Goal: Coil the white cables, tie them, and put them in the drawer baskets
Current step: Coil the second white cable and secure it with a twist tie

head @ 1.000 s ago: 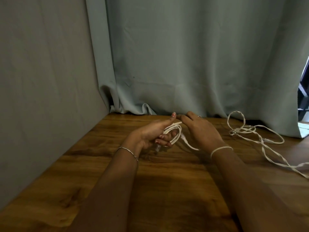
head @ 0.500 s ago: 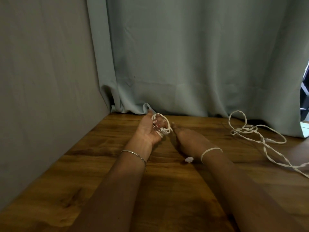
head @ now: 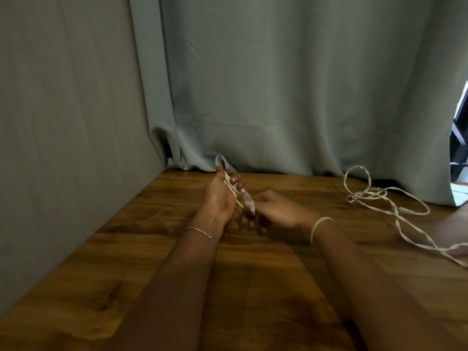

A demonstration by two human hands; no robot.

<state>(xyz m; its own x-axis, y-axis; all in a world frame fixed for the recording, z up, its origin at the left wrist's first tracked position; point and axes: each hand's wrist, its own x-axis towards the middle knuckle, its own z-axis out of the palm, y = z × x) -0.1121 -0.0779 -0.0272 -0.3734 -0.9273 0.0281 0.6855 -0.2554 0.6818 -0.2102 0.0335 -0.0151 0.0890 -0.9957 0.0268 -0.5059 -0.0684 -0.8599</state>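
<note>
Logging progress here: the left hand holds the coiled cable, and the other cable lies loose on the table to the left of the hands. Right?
Not quite. The head view shows the loose cable on the table to the right of the hands, not the left. The left hand does hold the coil.

A plain grey wall [head: 63, 122] stands on the left. A pale blue-grey curtain [head: 304, 84] hangs behind the dark-grained wooden desk [head: 266, 287], its hem touching the desktop. The light is dim.

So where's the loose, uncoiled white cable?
Head view: the loose white cable lies on the wooden table at the right, below the grey-green curtain, right of the right hand.
</note>
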